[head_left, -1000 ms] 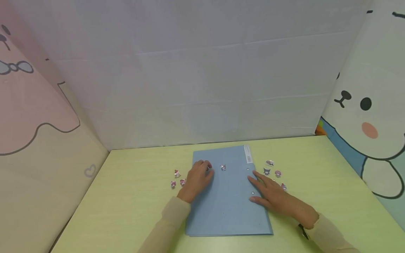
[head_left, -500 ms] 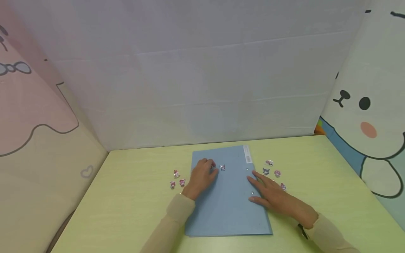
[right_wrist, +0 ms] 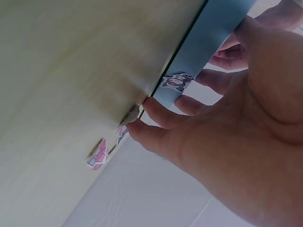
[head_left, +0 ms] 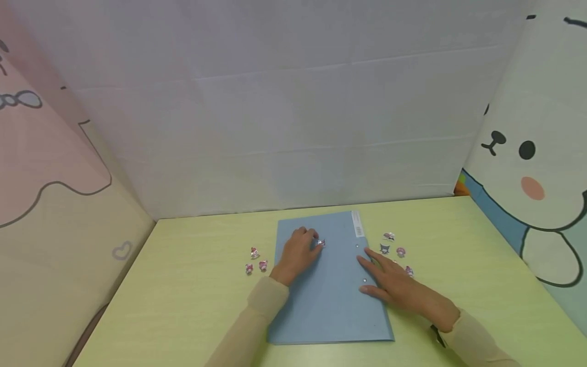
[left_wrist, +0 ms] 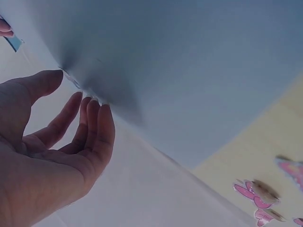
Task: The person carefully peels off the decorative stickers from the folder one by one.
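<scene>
A blue file folder point(head_left: 330, 306) lies on the table, with a barcode label at its top right and two small rivets. A small cartoon sticker point(head_left: 321, 243) lies on its upper part. My left hand point(head_left: 298, 253) is over the folder at this sticker. In the left wrist view, my thumb tip is at one end of the sticker point(left_wrist: 71, 78) and my bent fingertips are at the other, with a gap between. My right hand point(head_left: 390, 280) rests with spread fingers on the folder's right edge. In the right wrist view, a dark cartoon sticker point(right_wrist: 177, 82) shows by those fingers.
Several pink stickers point(head_left: 263, 265) lie left of the folder on the pale yellow table point(head_left: 183, 285). More stickers point(head_left: 401, 252) lie to its right, some close to my right hand. A white cloth point(head_left: 293, 127) hangs behind, with printed cartoon sheets point(head_left: 532, 214) at the sides.
My left hand has slid right across the folder to the sticker, and its thumb now overlaps it in the head view. My right hand keeps its place.
</scene>
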